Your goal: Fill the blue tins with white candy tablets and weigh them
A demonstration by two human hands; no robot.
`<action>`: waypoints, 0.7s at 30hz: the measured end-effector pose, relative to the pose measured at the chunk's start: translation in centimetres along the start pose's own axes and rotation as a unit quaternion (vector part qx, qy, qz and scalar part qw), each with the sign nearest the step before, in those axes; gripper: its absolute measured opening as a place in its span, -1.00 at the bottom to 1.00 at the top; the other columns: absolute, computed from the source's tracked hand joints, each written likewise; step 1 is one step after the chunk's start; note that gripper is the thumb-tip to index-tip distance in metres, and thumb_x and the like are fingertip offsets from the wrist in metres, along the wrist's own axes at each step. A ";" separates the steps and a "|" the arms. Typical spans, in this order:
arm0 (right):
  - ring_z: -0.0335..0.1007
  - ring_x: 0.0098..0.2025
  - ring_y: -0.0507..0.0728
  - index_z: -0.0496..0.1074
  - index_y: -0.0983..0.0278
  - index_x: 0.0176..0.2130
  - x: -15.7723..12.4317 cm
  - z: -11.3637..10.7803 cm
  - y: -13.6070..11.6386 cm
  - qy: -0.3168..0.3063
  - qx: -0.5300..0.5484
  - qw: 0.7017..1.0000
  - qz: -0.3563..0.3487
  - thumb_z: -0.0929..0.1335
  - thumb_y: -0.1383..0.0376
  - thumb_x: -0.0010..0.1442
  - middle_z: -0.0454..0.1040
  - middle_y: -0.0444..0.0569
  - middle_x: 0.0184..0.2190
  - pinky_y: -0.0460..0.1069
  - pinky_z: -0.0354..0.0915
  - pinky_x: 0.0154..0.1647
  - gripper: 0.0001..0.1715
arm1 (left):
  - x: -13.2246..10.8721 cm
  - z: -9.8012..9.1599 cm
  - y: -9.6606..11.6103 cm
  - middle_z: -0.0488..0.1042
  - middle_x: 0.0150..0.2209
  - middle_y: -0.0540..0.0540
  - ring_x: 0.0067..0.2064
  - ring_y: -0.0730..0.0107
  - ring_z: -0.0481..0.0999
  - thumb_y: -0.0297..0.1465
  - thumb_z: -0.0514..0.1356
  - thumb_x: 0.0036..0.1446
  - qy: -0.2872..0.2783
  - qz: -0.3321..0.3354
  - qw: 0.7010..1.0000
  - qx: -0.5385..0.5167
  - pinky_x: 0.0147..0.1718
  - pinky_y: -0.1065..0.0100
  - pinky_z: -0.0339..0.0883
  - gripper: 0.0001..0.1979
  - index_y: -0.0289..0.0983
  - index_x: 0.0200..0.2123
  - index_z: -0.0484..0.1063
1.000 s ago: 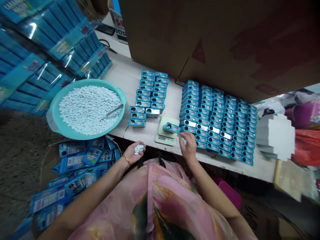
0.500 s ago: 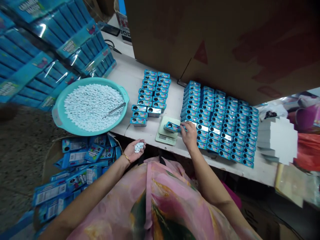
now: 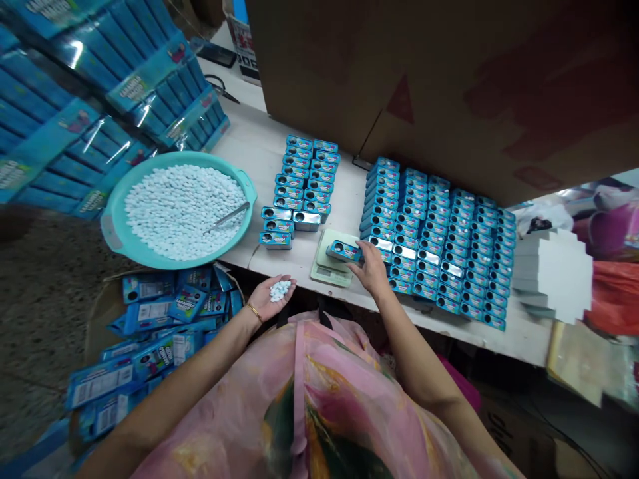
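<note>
Your left hand lies open, fingers slightly apart, cupping loose white mints. Your right fingertips sit together against the blue tin on the kitchen scale; you can't tell whether they grip it. Rows of blue tins stand just beside the scale, and a teal basin lies left.

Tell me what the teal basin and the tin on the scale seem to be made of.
The teal basin looks like moulded plastic, smooth with a soft sheen and a thick rounded rim. The tin on the scale seems to be printed metal, glossy, though its small size leaves that less certain.
</note>
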State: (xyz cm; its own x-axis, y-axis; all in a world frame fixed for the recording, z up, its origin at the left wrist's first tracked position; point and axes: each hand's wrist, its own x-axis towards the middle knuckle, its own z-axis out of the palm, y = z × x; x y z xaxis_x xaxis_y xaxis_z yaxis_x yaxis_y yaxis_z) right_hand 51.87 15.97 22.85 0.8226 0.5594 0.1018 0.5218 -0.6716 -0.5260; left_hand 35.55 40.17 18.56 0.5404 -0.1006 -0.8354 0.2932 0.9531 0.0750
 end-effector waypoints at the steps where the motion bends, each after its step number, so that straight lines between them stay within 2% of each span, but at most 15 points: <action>1: 0.10 0.06 0.23 0.13 0.24 0.08 0.2 0.1 -0.1 -0.005 -0.003 1.000 0.001 0.35 0.19 0.01 0.20 0.09 0.03 0.16 0.11 0.06 -0.35 | 0.0 0.0 0.0 0.49 -0.39 -0.27 -0.34 0.28 0.52 -0.51 0.07 0.06 0.002 0.003 1.000 -0.003 -0.41 0.34 0.45 -0.87 -0.42 -0.38 0.41; 9: 0.14 0.03 0.23 0.14 0.22 0.06 0.7 1.1 -0.3 -0.033 -0.010 0.999 0.011 0.34 0.25 0.01 0.23 0.06 -0.01 0.15 0.16 0.01 -0.39 | -0.4 -0.3 0.3 0.49 -0.38 -0.28 -0.32 0.25 0.52 -0.51 0.06 0.06 0.021 0.018 0.999 -0.016 -0.39 0.30 0.46 -0.86 -0.43 -0.37 0.41; 14: 0.15 0.01 0.23 0.16 0.24 0.06 0.8 0.7 -0.5 -0.020 -0.014 1.000 -0.006 0.32 0.22 0.04 0.25 0.08 -0.03 0.16 0.16 0.00 -0.42 | -0.4 -0.3 0.4 0.49 -0.38 -0.29 -0.31 0.24 0.52 -0.52 0.06 0.05 0.015 0.017 0.999 -0.024 -0.36 0.29 0.45 -0.86 -0.43 -0.37 0.41; 18: 0.16 -0.01 0.22 0.25 0.24 0.01 0.6 -0.1 -3.6 -0.004 -0.013 0.998 -0.067 0.28 0.21 0.11 0.28 0.09 -0.05 0.17 0.15 0.00 -0.55 | -0.6 1.4 0.1 0.50 -0.36 -0.30 -0.27 0.22 0.51 -0.54 0.05 0.06 -0.015 0.008 1.000 -0.022 -0.31 0.25 0.44 -0.84 -0.43 -0.34 0.41; 21: 0.23 -0.08 0.17 0.31 0.22 -0.04 0.1 0.7 -7.3 -0.056 0.021 0.988 -0.142 0.23 0.26 0.17 0.34 0.06 -0.12 0.10 0.21 -0.06 -0.66 | -0.6 3.4 -0.2 0.50 -0.35 -0.29 -0.26 0.23 0.51 -0.53 0.03 0.07 -0.058 -0.010 0.998 -0.006 -0.30 0.26 0.43 -0.82 -0.44 -0.33 0.41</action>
State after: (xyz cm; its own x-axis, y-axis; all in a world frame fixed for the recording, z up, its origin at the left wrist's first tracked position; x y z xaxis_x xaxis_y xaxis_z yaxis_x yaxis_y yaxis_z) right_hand 47.95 21.24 26.14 0.6126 0.7743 0.1586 0.7171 -0.4602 -0.5234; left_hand 37.86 39.06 20.89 0.6218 -0.1521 -0.7682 0.2962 0.9538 0.0509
